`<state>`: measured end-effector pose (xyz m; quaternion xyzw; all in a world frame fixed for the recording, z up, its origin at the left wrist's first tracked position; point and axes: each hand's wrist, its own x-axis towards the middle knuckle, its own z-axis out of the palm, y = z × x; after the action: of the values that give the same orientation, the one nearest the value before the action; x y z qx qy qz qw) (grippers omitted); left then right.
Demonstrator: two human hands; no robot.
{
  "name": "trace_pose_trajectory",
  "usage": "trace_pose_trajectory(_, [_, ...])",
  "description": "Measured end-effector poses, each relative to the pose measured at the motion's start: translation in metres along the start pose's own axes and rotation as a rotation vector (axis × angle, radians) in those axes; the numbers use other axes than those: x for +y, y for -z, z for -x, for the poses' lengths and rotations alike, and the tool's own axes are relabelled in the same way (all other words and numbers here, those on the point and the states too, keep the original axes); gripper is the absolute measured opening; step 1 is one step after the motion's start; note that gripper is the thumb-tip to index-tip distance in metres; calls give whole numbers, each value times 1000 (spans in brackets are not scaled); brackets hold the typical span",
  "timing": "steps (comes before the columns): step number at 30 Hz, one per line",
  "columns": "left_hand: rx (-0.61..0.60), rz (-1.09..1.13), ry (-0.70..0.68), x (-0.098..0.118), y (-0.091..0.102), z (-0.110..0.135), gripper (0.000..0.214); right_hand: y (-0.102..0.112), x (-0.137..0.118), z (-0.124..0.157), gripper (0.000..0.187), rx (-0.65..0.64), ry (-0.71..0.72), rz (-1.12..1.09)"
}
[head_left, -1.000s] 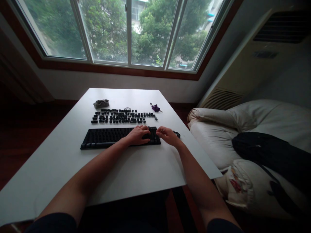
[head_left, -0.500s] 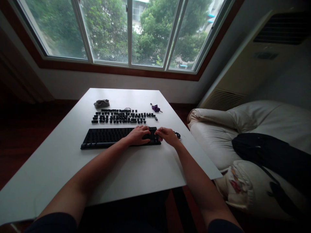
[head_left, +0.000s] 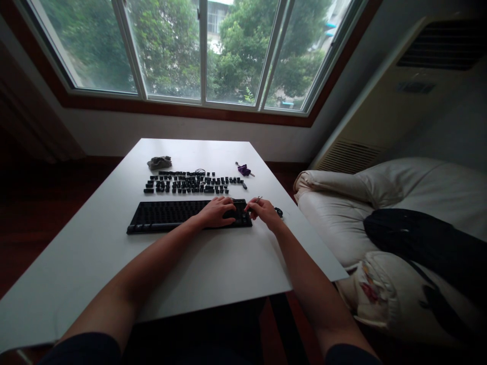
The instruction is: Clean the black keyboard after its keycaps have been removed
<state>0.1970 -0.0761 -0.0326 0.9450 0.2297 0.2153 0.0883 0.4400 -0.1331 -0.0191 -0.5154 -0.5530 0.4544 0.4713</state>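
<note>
Two bare forearms reach from the near edge of the white rectangular tabletop (head_left: 213, 274) to the long black computer keyboard (head_left: 167, 215), which lies across the middle of it. The left hand (head_left: 215, 212) rests open on the keyboard's right end, fingers loosely curved and pressing down. The right hand (head_left: 264, 212) sits at the keyboard's right edge, its fingers pinched around what looks like a thin wire tool (head_left: 259, 198) pointing up; it is too small to make out fully. The hands are close together but apart. A small dark object (head_left: 279, 211) lies just right of the keyboard. The work looks like lifting caps off the keyboard. To do it well, I would pin the board flat with the left hand, seat the wire squarely under one cap, and pull straight up so neither stem nor neighbouring key is strained. Just beyond the keyboard, many loose black plastic keycaps (head_left: 190, 182) lie in tidy rows, an order worth matching. Farther beyond the keyboard lie a small purple-handled tool (head_left: 243, 169) to the right and a crumpled grey cloth (head_left: 159, 162) to the left.
</note>
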Motion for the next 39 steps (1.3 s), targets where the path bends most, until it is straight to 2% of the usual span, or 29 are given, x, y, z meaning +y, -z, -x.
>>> trace_pose_trajectory(3, [2,-4,-2,0,0,0,32,1,3,-4,23,127,-94,-95])
trace_pose_trajectory(5, [5,-6,-4,0,0,0,32,1,4,-5,22,158,-106,-124])
trace_pose_trajectory(14, [40,8,5,1,1,-1,42,-14,-4,5,39,28,68,-138])
trace_pose_trajectory(24, [76,-12,-21,1,0,-3,19,-22,4,6,44,-13,41,-270])
trace_pose_trajectory(29, [74,19,-16,0,-2,-3,18,-23,10,3,46,8,13,-305])
trace_pose_trajectory(33, [80,59,-9,-1,-3,-2,26,-24,11,2,47,39,-11,-304])
trace_pose_trajectory(39, [48,8,-122,0,-1,-2,25,-24,14,0,49,122,-35,-298])
